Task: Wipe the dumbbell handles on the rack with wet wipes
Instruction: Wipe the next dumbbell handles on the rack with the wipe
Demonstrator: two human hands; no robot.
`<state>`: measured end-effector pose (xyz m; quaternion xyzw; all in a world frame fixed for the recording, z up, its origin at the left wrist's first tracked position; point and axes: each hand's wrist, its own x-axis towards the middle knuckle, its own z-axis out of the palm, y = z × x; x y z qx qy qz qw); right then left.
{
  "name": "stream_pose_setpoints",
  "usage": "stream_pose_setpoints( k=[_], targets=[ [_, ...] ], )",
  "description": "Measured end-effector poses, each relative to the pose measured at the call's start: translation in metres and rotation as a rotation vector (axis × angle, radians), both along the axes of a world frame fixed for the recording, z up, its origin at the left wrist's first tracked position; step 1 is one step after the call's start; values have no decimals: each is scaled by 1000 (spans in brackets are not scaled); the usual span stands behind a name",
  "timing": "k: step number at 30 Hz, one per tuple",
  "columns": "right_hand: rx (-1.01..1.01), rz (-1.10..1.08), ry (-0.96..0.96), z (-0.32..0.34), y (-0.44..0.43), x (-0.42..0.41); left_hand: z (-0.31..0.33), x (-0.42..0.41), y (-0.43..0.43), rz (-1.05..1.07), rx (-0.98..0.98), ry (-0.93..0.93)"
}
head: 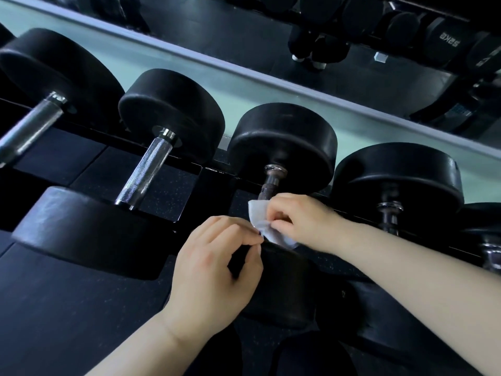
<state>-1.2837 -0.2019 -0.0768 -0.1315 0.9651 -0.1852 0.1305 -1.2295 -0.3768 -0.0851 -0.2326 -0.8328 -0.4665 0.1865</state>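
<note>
While the right hand [301,221] pinches a wet wipe [264,223] just below the dumbbell handle [271,183], the left hand [217,261] pinches its near edge.

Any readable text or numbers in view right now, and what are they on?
"25KG", reversed, digits uncertain: black hexagonal dumbbell head reflected in the wall mirror.
Marking on neighbouring reflected dumbbell head: cut off, unreadable.
Small white mark on black rack rail: too small.

Open gaps run between neighbouring handles [146,172], but black weight heads [284,137] block each handle's ends.
</note>
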Motion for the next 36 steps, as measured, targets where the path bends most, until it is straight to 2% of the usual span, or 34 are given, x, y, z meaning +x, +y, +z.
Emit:
stream_pose_setpoints(
  k=[3,5,10,15,17,19,21,26,29,33,36],
  targets=[
    [-341,-487,-73,-2,18,-6,1,0,0,-2,-9,1],
    [-604,-654,-136,-6,19,-15,1,-1,0,-4,-14,-3],
    [-685,-613,-189,-16,4,-20,2,0,0,-3,-20,2],
    [-432,-376,-396,-15,3,-1,1,0,0,-4,-3,1],
    [-493,-408,-359,-14,4,-5,2,0,0,-2,-6,3],
    [-648,-540,-265,-13,8,-17,1,0,1,-2,-5,0],
    [-702,-613,-190,-11,9,-25,1,0,1,3,-7,-3],
    [-638,-441,-455,-11,3,-3,2,0,1,4,-3,-7],
    [-600,-432,-379,-12,3,-1,2,1,1,7,-7,-9],
    [-654,-580,-215,-8,6,-16,1,1,1,11,-7,-11],
    [-638,-477,-395,-4,5,-12,3,1,1,15,-10,-15]
  ],
)
